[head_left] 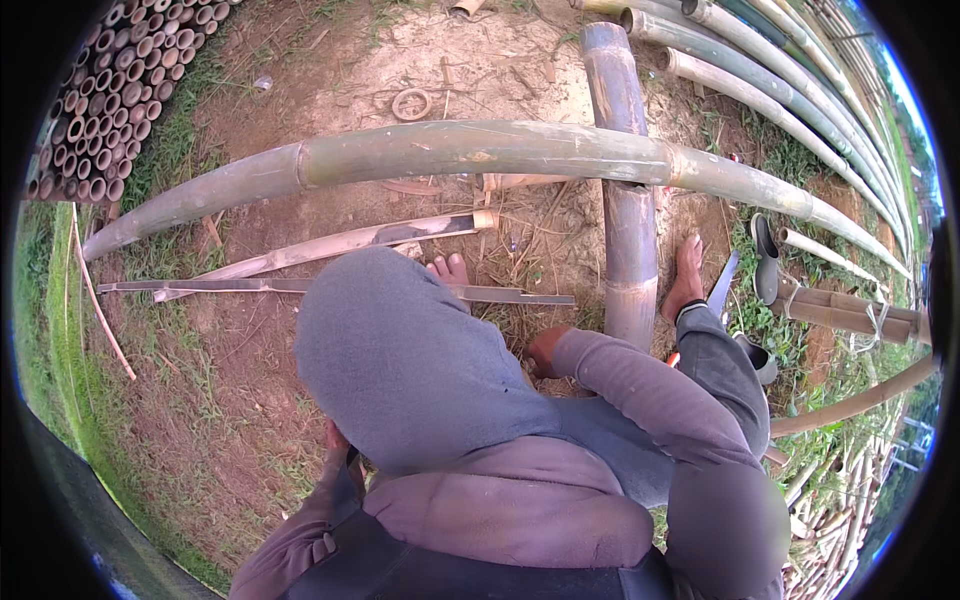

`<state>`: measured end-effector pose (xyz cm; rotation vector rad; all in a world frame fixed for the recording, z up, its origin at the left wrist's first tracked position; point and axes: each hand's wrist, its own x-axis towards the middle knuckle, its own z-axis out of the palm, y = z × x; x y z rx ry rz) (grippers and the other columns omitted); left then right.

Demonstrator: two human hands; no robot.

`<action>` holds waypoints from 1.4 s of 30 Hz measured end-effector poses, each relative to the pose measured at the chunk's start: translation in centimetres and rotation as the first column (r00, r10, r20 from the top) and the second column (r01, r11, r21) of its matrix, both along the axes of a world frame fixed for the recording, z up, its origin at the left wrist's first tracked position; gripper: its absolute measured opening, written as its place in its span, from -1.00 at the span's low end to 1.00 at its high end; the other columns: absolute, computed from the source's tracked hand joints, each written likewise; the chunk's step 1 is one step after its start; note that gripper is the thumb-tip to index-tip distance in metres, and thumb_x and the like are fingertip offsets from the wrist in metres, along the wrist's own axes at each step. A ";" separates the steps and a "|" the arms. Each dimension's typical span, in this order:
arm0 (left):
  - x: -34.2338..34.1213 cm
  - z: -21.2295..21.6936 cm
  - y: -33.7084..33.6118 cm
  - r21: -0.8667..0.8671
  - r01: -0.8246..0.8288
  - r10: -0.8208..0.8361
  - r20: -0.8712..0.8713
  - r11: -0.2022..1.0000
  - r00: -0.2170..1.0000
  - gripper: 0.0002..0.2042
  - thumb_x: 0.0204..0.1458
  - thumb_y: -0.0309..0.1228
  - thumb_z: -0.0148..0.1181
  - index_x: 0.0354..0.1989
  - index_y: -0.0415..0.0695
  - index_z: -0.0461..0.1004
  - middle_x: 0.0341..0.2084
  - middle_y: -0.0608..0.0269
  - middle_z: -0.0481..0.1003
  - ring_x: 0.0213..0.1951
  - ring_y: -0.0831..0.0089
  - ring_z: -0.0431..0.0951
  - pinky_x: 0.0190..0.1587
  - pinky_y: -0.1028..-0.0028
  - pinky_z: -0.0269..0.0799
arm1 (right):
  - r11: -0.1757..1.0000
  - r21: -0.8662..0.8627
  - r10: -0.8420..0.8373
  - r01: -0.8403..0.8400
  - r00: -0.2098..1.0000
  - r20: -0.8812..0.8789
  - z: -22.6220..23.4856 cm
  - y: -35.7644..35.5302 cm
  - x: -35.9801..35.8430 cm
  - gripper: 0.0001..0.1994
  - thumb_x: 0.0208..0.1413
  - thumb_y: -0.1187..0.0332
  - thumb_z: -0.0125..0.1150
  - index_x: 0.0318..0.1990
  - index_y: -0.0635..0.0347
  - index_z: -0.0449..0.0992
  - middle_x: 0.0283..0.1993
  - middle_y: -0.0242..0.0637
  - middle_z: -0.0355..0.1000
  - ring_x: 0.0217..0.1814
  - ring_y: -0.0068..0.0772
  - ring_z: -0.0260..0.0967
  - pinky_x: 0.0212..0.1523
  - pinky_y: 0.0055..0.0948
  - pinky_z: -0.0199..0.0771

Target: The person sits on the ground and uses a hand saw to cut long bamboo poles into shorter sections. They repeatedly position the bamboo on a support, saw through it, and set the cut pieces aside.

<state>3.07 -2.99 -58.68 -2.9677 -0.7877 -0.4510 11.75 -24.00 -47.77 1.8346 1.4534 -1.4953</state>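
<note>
My right hand [547,350] hangs low between my legs with its back up and its fingers curled; whatever it holds is hidden. Just beyond it runs a long thin bamboo strip [515,297], passing behind my bent left knee [400,350]. My left hand [336,440] shows only as a sliver beside that knee, its fingers mostly hidden. A thick bamboo pole [480,148] lies crosswise ahead of me, resting over a shorter bamboo log [630,240]. A split bamboo length [330,248] lies on the ground at the left.
Cut bamboo ends are stacked at the far left [125,95]. Long poles [780,95] lie at the far right. Beside my bare right foot [687,270] are a blue-grey blade [722,285] and a grey clog [765,260]. A bamboo ring [411,104] lies on the dirt.
</note>
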 end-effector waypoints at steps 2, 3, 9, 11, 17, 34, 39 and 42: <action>-1.0 -0.6 -0.7 -0.036 -0.038 0.035 -0.093 0.999 0.995 -0.62 0.30 -0.26 0.07 0.26 -0.01 0.35 0.11 0.10 0.44 0.13 0.05 0.47 0.21 -0.10 0.35 | 0.993 -0.088 0.071 -0.082 0.990 -0.123 -5.3 0.8 -2.3 -0.55 0.25 0.21 0.24 0.28 -0.05 0.49 0.09 -0.02 0.59 0.15 0.10 0.58 0.18 0.02 0.56; -1.2 -1.0 -0.9 -0.090 -0.095 0.075 -0.199 0.991 0.977 -0.63 0.30 -0.26 0.07 0.25 -0.01 0.36 0.11 0.10 0.44 0.12 0.05 0.47 0.20 -0.10 0.35 | 0.989 -0.105 0.081 -0.101 0.981 -0.178 -7.1 0.9 -3.3 -0.53 0.25 0.22 0.23 0.32 -0.07 0.46 0.11 -0.01 0.59 0.17 0.10 0.57 0.19 0.03 0.55; -0.9 -1.6 -0.4 -0.499 -0.206 0.241 0.007 0.842 0.971 -0.80 0.37 -0.25 0.02 -0.20 -0.09 0.46 -0.30 0.17 0.49 -0.18 0.12 0.50 -0.02 0.08 0.41 | 0.980 -0.159 0.054 -0.121 0.926 -0.374 -8.1 0.9 -5.3 -0.32 0.25 0.25 0.21 0.54 -0.24 0.24 0.22 0.07 0.53 0.24 0.15 0.53 0.30 0.07 0.50; -0.5 -1.2 0.1 -0.613 -0.246 0.300 -0.015 0.751 0.954 -0.67 0.42 -0.16 -0.01 -0.37 -0.08 0.44 -0.39 0.16 0.47 -0.20 0.14 0.49 -0.05 0.11 0.40 | 0.978 -0.187 0.006 -0.087 0.919 -0.394 -6.9 1.3 -4.9 -0.22 0.23 0.20 0.25 0.61 -0.37 0.13 0.26 0.15 0.50 0.28 0.20 0.51 0.34 0.07 0.51; 1.0 1.1 1.1 -0.782 -0.377 0.547 -0.056 0.496 0.835 -0.62 0.45 -0.15 -0.05 -0.39 -0.13 0.40 -0.41 0.05 0.44 -0.23 0.06 0.48 -0.07 0.07 0.38 | 0.953 -0.300 -0.083 -0.035 0.925 -0.372 -5.4 0.8 -4.5 -0.08 0.18 0.26 0.35 0.65 -0.31 -0.02 0.07 0.25 0.58 0.10 0.27 0.57 0.23 0.02 0.54; 3.9 3.7 1.6 -0.930 -0.365 0.772 -0.270 -0.053 0.576 -0.50 0.48 -0.08 -0.11 -0.06 -0.34 0.56 0.00 -0.19 0.51 0.09 -0.06 0.40 0.27 0.02 0.20 | 0.812 -0.394 0.059 -0.430 0.732 -0.678 -9.0 -6.2 -12.3 -0.40 0.21 0.07 0.34 0.24 0.38 0.49 0.17 0.23 0.54 0.24 0.20 0.53 0.25 -0.02 0.53; 3.9 5.6 0.3 -0.972 -0.208 0.833 -0.203 -0.109 0.514 -0.49 0.46 -0.03 -0.08 0.08 -0.32 0.54 0.09 -0.19 0.43 0.15 -0.08 0.37 0.30 0.02 0.17 | 0.900 -0.326 0.035 -0.290 0.793 -0.609 -7.6 -4.9 -12.7 -0.53 0.23 0.06 0.27 -0.05 0.40 0.68 -0.07 0.20 0.64 0.06 0.26 0.61 0.11 0.07 0.59; 3.5 6.0 -0.8 -0.996 -0.056 0.885 -0.092 -0.074 0.457 -0.48 0.45 -0.02 -0.08 0.09 -0.31 0.54 0.08 -0.19 0.43 0.10 -0.09 0.40 0.26 0.02 0.21 | 0.921 -0.354 -0.007 -0.160 0.905 -0.426 -7.6 -5.3 -13.7 -0.52 0.25 0.05 0.22 -0.02 0.37 0.68 -0.03 0.18 0.64 0.06 0.26 0.61 0.11 0.08 0.59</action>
